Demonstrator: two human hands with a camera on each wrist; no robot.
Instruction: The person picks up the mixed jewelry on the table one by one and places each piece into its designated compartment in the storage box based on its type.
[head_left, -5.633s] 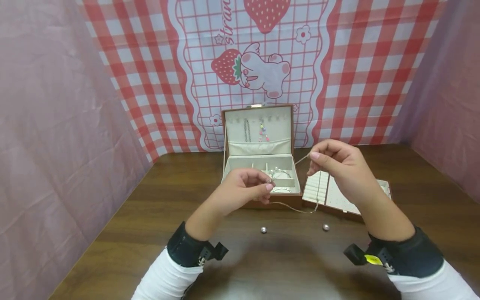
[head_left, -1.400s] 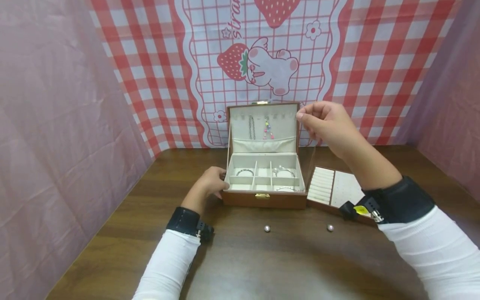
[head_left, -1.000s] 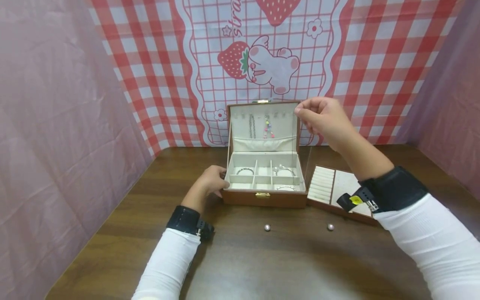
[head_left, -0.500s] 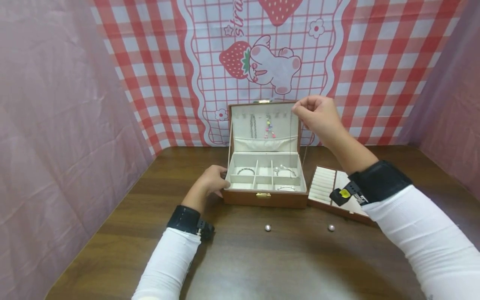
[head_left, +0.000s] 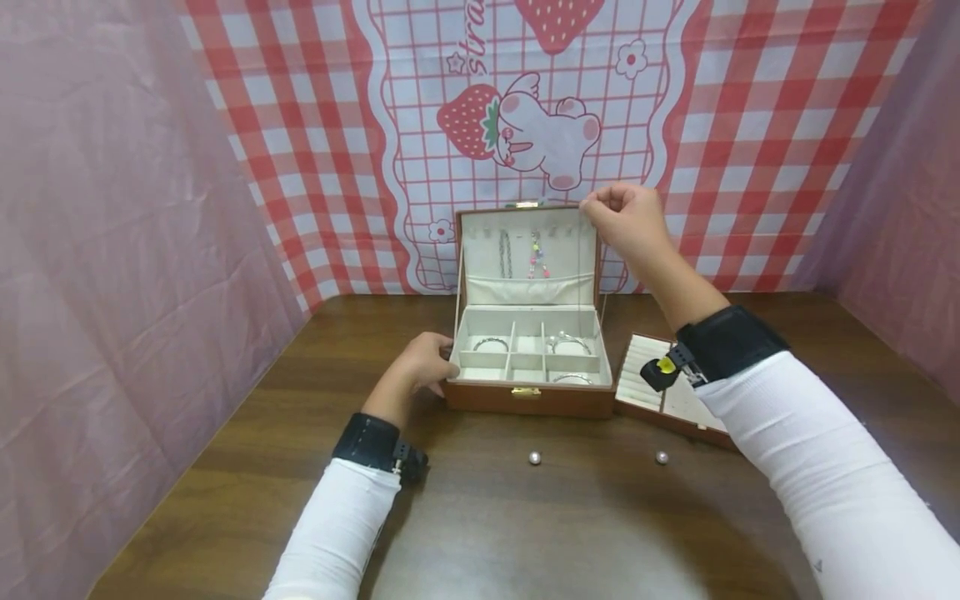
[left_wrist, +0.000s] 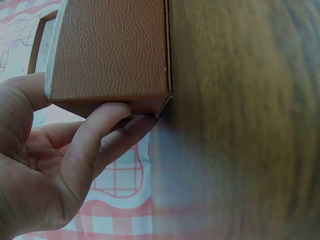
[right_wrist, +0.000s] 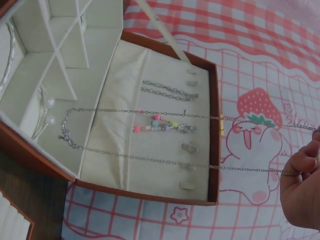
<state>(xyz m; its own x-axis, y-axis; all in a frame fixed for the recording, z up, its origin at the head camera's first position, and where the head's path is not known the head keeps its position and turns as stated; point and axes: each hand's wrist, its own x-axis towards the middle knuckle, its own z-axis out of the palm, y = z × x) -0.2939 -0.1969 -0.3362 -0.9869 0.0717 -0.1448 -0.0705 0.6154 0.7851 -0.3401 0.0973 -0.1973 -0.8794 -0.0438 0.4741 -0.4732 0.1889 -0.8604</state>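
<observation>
A brown jewelry box [head_left: 480,400] stands with its lid raised. My left hand [head_left: 420,360] grips its left side, thumb over the rim and fingertips against the leather wall [left_wrist: 110,50]. My right hand [head_left: 628,218] is raised at the lid's upper right corner, pinching a thin silver necklace [right_wrist: 67,134]. The necklace hangs in a long loop before the lid in the right wrist view, its beaded end low over the compartments. On the lid's hooks hang a silver chain [head_left: 506,254] and a colourful beaded strand [head_left: 537,257]. Several hooks beside them are bare.
A shallow tray [head_left: 641,375] with ring rolls stands right of the box, under my right forearm. Two pearl-like balls [head_left: 535,457] lie on the wooden table [head_left: 480,517]. Bracelets, one with pearls [head_left: 558,337], lie in the compartments. Checked cloth [head_left: 300,150] hangs close behind.
Earlier both hands held the necklace in front of the box. Then my left hand went to the box's side, and my right hand rose and moved left to the lid's top corner with the necklace.
</observation>
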